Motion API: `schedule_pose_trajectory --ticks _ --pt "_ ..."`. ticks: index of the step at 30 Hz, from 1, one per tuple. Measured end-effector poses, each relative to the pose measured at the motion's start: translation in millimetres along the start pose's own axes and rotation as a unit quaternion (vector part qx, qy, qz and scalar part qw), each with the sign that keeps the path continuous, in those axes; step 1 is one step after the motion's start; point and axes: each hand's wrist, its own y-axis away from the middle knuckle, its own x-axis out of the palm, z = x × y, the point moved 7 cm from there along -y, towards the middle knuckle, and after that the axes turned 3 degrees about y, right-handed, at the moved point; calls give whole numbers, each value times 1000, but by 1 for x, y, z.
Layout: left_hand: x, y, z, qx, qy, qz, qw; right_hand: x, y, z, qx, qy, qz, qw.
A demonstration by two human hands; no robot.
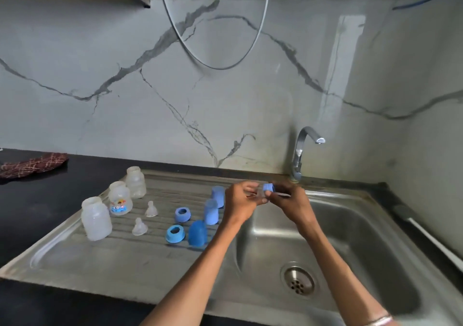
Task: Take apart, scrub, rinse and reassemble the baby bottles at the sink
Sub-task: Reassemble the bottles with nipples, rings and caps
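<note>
Both hands meet above the left rim of the sink basin (350, 238). My right hand (292, 200) pinches a blue collar ring (268, 188), and my left hand (240, 200) holds a clear teat (258, 195) against it. On the steel drainboard (125, 258) stand three open translucent bottles (96, 219), (120, 198), (135, 181). Two loose clear teats (151, 209), (139, 226), two blue collar rings (182, 214), (175, 233) and three blue caps (197, 233), (211, 211), (218, 195) sit beside them.
A chrome tap (302, 150) rises behind the basin, and no water is visible. The drain (298, 281) lies at the basin's bottom. A dark red patterned cloth (32, 164) lies on the black counter at far left. A marble wall backs the counter.
</note>
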Motion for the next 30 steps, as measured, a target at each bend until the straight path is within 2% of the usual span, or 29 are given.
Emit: schedule_pose_trajectory --ticks 6,12,18,26,30 --pt "32 7 24 -62 104 -72 990 -24 10 -31 34 -63 -35 997" --pt "52 13 47 -123 208 -72 968 -28 7 -46 51 -41 -27 997" --pt "43 11 45 -97 177 -155 967 -19 9 -53 56 -5 -23 998" --pt "60 10 59 -124 248 -98 956 -22 13 -53 70 19 -61 996" --pt "65 15 54 -115 231 -79 963 -22 16 -55 69 19 -87 994"
